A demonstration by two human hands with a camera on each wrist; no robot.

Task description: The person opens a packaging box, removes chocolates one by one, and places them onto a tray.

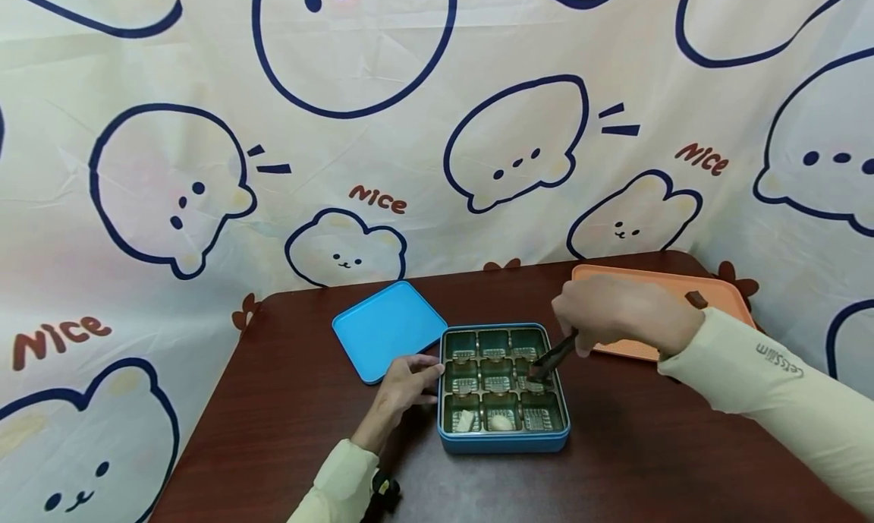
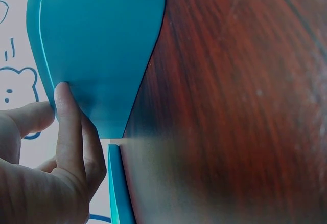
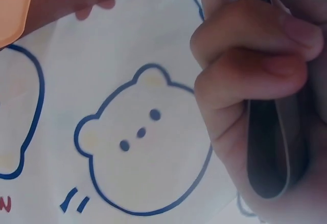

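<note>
A blue square tin (image 1: 505,442) holds a shiny divided insert with several compartments. A white piece (image 1: 465,421) lies in the front-left compartment and a rounded white piece (image 1: 501,423) in the front-middle one. My left hand (image 1: 401,390) rests against the tin's left side, fingertips touching its wall and rim in the left wrist view. My right hand (image 1: 614,310) grips dark tongs (image 1: 561,356), whose bent end shows below the fingers in the right wrist view. The tips reach into the middle-right compartment; whether they pinch a brown piece there is too small to tell.
A blue lid (image 1: 389,329) lies behind the tin to the left. At the back right is an orange tray (image 1: 727,299) with a brown piece (image 1: 696,300) on it, partly hidden by the right arm. A patterned cloth (image 1: 423,159) hangs behind the brown table (image 1: 293,401).
</note>
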